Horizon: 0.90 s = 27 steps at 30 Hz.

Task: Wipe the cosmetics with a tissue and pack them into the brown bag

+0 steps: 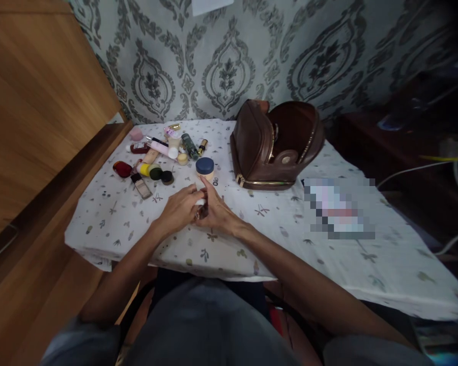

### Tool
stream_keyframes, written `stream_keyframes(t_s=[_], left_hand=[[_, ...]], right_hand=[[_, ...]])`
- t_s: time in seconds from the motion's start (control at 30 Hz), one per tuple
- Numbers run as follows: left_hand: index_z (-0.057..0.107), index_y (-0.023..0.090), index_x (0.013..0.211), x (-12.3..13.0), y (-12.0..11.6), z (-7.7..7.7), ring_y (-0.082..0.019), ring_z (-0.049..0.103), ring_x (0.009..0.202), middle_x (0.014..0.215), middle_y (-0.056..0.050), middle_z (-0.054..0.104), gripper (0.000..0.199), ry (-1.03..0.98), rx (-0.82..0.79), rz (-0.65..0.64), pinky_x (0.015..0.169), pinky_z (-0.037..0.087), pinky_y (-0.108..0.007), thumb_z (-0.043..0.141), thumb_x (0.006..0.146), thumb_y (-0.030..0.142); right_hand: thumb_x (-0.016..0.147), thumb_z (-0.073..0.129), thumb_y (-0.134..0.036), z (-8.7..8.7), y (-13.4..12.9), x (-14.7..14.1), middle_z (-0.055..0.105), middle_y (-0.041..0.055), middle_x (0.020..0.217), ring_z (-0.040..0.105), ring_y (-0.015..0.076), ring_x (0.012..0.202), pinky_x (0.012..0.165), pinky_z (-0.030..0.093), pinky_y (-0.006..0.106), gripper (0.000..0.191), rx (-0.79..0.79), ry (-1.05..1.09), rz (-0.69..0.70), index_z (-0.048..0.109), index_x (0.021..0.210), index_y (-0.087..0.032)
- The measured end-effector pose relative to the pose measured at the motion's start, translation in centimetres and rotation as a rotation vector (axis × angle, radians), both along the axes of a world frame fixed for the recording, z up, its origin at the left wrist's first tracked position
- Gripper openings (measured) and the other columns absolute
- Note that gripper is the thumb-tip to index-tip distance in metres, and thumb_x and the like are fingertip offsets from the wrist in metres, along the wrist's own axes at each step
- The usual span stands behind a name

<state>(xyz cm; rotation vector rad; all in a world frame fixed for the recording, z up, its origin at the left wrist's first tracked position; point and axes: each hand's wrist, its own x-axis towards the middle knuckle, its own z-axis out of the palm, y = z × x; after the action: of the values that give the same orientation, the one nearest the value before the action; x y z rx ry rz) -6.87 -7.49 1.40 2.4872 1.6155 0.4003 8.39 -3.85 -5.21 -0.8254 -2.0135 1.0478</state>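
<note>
Both hands, L [181,207] & R [218,211], are together, clamped on a small white thing [200,202] nr the desk's [122,223] front edge, w/ a blue-lidded jar [205,169] just past them.

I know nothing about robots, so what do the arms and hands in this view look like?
They are a person's, not a robot's: the left hand and right hand wear no gloves, and no watch or bracelet shows at the wrists. The grey-blue sleeves end near the elbows. No cables or markings show on the arms. Any small rings are too blurred to tell.
</note>
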Motion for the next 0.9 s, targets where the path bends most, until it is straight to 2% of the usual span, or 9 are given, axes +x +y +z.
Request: stream_keyframes(t_s=[0.1,0.2,0.33,0.47,0.6,0.77,0.9], left_hand=[[0.066,0.023,0.096,-0.9,-0.8,0.6,-0.021,0.059,0.094,0.098,-0.004,0.059,0.026,-0.034,-0.071,-0.083,0.079,0.048,-0.031,0.047,0.085,0.007],[0.066,0.024,0.1,-2.2,-1.9,0.8,-0.02,0.059,0.098,0.102,-0.004,0.06,0.028,-0.075,-0.116,-0.167,0.083,0.047,-0.031,0.046,0.088,0.009],[0.065,0.025,0.108,-3.0,-2.9,0.6,-0.02,0.059,0.101,0.105,-0.005,0.061,0.029,-0.096,-0.133,-0.202,0.086,0.047,-0.032,0.047,0.091,0.01],[0.066,0.024,0.103,-1.8,-2.2,0.4,-0.021,0.059,0.1,0.103,-0.005,0.059,0.029,-0.038,-0.077,-0.121,0.084,0.048,-0.032,0.047,0.088,0.008],[0.067,0.022,0.102,-1.0,0.0,0.1,-0.023,0.06,0.094,0.101,-0.006,0.059,0.028,0.01,-0.013,0.029,0.079,0.049,-0.033,0.047,0.087,0.008],[0.069,0.021,0.1,-3.6,1.9,-0.8,-0.023,0.06,0.091,0.096,-0.006,0.06,0.025,-0.067,0.024,0.127,0.08,0.049,-0.034,0.047,0.09,0.013],[0.069,0.019,0.102,-6.1,0.8,-2.1,-0.021,0.061,0.089,0.091,-0.005,0.063,0.021,-0.322,0.022,0.125,0.081,0.048,-0.032,0.052,0.089,0.017]], right_hand=[[0.058,0.084,-0.027,-0.1,0.0,0.0,0.043,0.0155,0.134,0.05,0.03,0.123,0.101,0.047,0.045,0.13,-0.046,-0.002,-0.007,0.003,0.159,-0.024],[0.057,0.086,-0.028,-0.1,0.0,0.1,0.044,0.014,0.133,0.053,0.0285,0.118,0.098,0.048,0.047,0.131,-0.059,-0.015,0.002,0.004,0.159,-0.028],[0.055,0.088,-0.026,0.0,-0.1,0.1,0.047,0.0151,0.132,0.055,0.0298,0.115,0.097,0.048,0.05,0.131,-0.045,-0.045,0.004,0.007,0.159,-0.026],[0.06,0.086,-0.026,0.2,-0.2,0.1,0.052,0.0128,0.126,0.056,0.029,0.112,0.096,0.049,0.048,0.127,-0.037,-0.046,0.022,0.007,0.159,-0.026],[0.058,0.087,-0.025,0.3,-0.2,0.1,0.053,0.0129,0.126,0.055,0.0298,0.115,0.1,0.046,0.049,0.129,-0.014,-0.051,0.017,0.006,0.159,-0.024],[0.061,0.085,-0.024,0.2,-0.2,0.1,0.053,0.0144,0.127,0.058,0.0288,0.111,0.097,0.048,0.048,0.126,-0.04,-0.052,0.012,0.006,0.159,-0.025],[0.061,0.085,-0.024,0.1,-0.2,0.1,0.055,0.0135,0.123,0.057,0.029,0.11,0.097,0.048,0.048,0.123,-0.034,-0.063,0.004,0.009,0.159,-0.023]])
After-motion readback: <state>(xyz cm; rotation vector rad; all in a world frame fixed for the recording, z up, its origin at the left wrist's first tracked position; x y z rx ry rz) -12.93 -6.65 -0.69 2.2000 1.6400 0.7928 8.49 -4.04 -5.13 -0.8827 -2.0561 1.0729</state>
